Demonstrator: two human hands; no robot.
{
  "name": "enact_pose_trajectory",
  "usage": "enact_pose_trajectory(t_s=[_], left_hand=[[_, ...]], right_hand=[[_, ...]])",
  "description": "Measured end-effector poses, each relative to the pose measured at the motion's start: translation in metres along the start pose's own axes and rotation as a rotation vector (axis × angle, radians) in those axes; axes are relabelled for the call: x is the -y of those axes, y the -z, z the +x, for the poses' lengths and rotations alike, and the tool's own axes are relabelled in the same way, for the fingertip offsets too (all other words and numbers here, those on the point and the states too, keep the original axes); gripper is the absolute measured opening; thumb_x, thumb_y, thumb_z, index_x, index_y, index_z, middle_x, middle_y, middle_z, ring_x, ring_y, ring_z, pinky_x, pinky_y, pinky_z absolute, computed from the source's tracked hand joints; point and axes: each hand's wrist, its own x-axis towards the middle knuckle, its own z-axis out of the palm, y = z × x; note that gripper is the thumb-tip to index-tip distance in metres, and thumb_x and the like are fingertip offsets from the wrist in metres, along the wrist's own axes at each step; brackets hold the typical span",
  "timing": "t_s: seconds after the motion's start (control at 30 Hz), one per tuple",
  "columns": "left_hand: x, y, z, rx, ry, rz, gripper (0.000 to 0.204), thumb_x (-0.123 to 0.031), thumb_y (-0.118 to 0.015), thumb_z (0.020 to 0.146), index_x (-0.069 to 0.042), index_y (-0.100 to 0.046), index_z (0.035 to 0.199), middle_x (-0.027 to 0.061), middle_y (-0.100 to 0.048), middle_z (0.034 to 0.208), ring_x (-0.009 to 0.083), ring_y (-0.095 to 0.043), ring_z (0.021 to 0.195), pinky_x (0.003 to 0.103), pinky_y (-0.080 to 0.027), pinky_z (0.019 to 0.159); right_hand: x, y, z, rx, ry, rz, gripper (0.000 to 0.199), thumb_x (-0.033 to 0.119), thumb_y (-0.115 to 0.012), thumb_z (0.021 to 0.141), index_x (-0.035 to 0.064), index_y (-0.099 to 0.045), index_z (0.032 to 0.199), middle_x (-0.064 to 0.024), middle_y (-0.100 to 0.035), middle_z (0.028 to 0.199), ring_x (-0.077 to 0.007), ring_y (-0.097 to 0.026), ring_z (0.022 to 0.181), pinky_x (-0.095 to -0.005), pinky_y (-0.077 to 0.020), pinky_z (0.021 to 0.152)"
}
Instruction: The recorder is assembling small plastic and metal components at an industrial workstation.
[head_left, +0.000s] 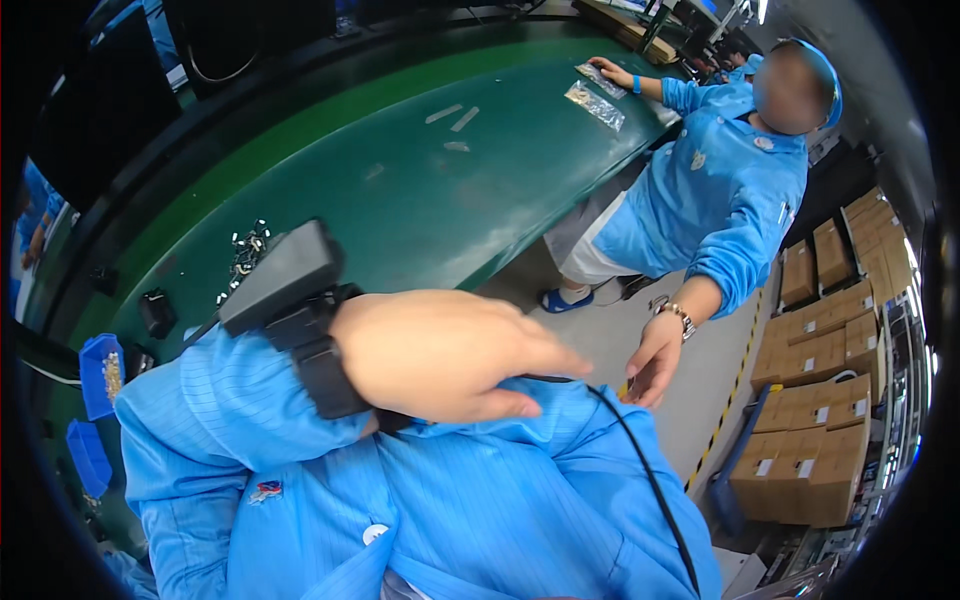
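My left hand (440, 352) reaches rightward across my chest. Its fingers are stretched out and slightly blurred, the thumb lies below them, and no held thing shows. A dark grey box-shaped device (285, 275) is strapped to that wrist with a black band (330, 378). Close by my fingertips a black cable (640, 462) runs down over my blue sleeve. My right hand is out of sight; only the upper part of that sleeve (610, 440) shows. Just beyond my fingers hangs a co-worker's hand (655, 360), near a small yellow thing too unclear to name.
A green-topped table (400, 200) curves along the left and far side. It bears clear plastic bags (595, 105), a pile of small black-and-white parts (248, 250) and blue bins (88, 458). The co-worker (700, 200) stands at its far end. Cardboard boxes (800, 470) are stacked at right.
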Motion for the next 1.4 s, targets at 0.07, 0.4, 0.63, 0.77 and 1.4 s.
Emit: enact_pose_trajectory(t_s=[0.07, 0.4, 0.63, 0.77, 1.4], left_hand=[[0.003, -0.008, 0.005, 0.116, 0.122, 0.026, 0.045, -0.021, -0.06, 0.091, -0.007, -0.052, 0.133, 0.0136, -0.058, 0.128, 0.0349, -0.058, 0.111, 0.042, -0.048, 0.093], [-0.02, -0.015, 0.006, 0.007, 0.247, 0.427, 0.027, -0.014, -0.069, 0.078, -0.008, -0.069, 0.105, 0.0019, -0.066, 0.098, 0.0192, -0.065, 0.09, 0.034, -0.05, 0.077], [-0.013, -0.028, -0.009, -0.455, 0.181, 0.57, 0.024, -0.003, -0.075, 0.066, -0.003, -0.071, 0.09, 0.0095, -0.068, 0.084, 0.0255, -0.065, 0.071, 0.033, -0.049, 0.061], [-0.002, -0.019, -0.016, -0.461, 0.14, 0.468, 0.024, -0.002, -0.076, 0.068, -0.003, -0.072, 0.092, 0.0081, -0.065, 0.073, 0.0252, -0.061, 0.064, 0.033, -0.048, 0.06], [0.03, -0.024, -0.041, -0.647, 0.192, 0.382, 0.029, 0.006, -0.073, 0.07, -0.002, -0.071, 0.097, 0.0077, -0.065, 0.077, 0.0218, -0.061, 0.064, 0.03, -0.049, 0.061]], right_hand=[[-0.002, 0.015, -0.01, 0.024, -0.079, -0.001, 0.011, 0.011, -0.065, 0.073, 0.0057, -0.065, 0.083, -0.015, -0.066, 0.081, -0.0306, -0.066, 0.078, -0.0395, -0.0519, 0.066], [-0.019, 0.173, -0.134, 0.137, -0.603, -0.143, 0.011, 0.011, -0.063, 0.075, 0.0071, -0.066, 0.084, -0.0138, -0.066, 0.082, -0.0299, -0.066, 0.08, -0.0387, -0.0521, 0.069], [-0.025, 0.208, -0.178, 0.393, -0.874, -0.218, 0.012, 0.012, -0.062, 0.076, 0.008, -0.067, 0.086, -0.0129, -0.066, 0.082, -0.0295, -0.066, 0.082, -0.0382, -0.0523, 0.07], [-0.024, 0.165, -0.088, 0.166, -0.554, -0.266, 0.012, 0.012, -0.062, 0.076, 0.0086, -0.068, 0.086, -0.0124, -0.066, 0.083, -0.0292, -0.066, 0.083, -0.0379, -0.0524, 0.071], [-0.078, 0.068, 0.112, 0.251, -0.64, -0.552, 0.015, 0.013, -0.059, 0.079, 0.0112, -0.07, 0.089, -0.01, -0.067, 0.084, -0.028, -0.066, 0.086, -0.0364, -0.0529, 0.075]])
